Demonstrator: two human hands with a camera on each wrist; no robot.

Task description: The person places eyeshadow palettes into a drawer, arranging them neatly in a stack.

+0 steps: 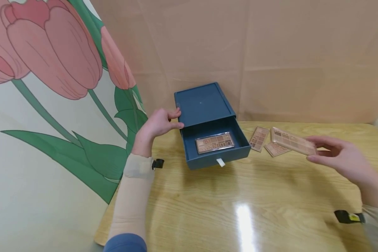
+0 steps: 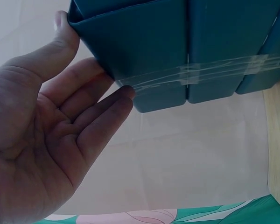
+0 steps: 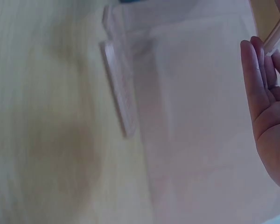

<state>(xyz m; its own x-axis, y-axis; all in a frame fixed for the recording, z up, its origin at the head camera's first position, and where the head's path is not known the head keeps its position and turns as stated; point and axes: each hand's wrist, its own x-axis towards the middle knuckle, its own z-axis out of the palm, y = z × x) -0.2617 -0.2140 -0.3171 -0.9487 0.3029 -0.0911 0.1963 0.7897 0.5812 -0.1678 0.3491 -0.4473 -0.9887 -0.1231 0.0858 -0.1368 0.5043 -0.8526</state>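
A dark blue drawer box [image 1: 204,105] stands at the table's back with its drawer [image 1: 218,157] pulled out. An eyeshadow palette [image 1: 212,144] lies inside that drawer. My left hand [image 1: 160,122] touches the box's upper left side, its thumb at the front corner and its fingers fairly straight; the palm shows in the left wrist view. On the right, my right hand [image 1: 343,157] pinches the right end of a longer eyeshadow palette [image 1: 289,140], tilted above the table. Under and beside it lie a small palette [image 1: 276,149] and a narrow palette [image 1: 258,138].
In the left wrist view, the box shows as several blue units [image 2: 228,60] joined by clear tape [image 2: 191,74]. A white pull tab [image 1: 221,162] sticks out from the drawer. Behind the wooden table [image 1: 208,206] hangs a beige cloth [image 1: 239,52]; a tulip-print sheet [image 1: 60,115] is at left.
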